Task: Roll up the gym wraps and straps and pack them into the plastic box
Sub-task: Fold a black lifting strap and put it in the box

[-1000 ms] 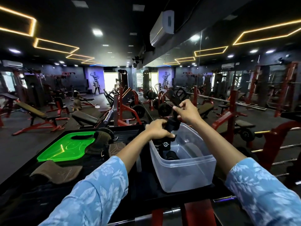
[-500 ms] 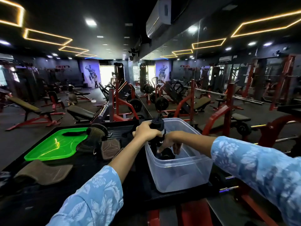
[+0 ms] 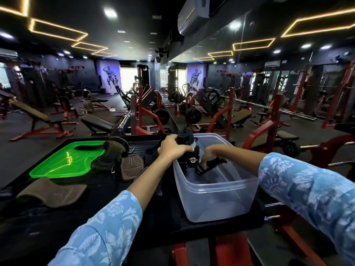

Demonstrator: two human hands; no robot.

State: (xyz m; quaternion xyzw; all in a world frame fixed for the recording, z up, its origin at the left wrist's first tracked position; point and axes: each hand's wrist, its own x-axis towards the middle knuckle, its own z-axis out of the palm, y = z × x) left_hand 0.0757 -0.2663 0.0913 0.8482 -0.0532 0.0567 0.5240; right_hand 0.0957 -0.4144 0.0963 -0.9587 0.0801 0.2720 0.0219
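Observation:
A clear plastic box [image 3: 221,191] stands on the black table in front of me. My left hand [image 3: 172,148] grips a rolled black wrap [image 3: 187,141] upright at the box's far left corner, its lower end with a white logo inside the box. My right hand [image 3: 210,153] reaches into the box and holds a second black strap [image 3: 208,167] with white stripes, low by the first roll. Brown leather grip pads [image 3: 132,167] and a dark strap [image 3: 109,156] lie on the table to the left.
A bright green tray [image 3: 61,164] sits at the left, with a black strap on its far edge. Another brown pad [image 3: 51,192] lies near the left front. The black table top [image 3: 107,208] ends in red frame bars below. Gym benches and machines fill the room behind.
My right hand came down from the top of the roll into the box and took hold of the striped strap. My left hand kept its grip on the rolled wrap.

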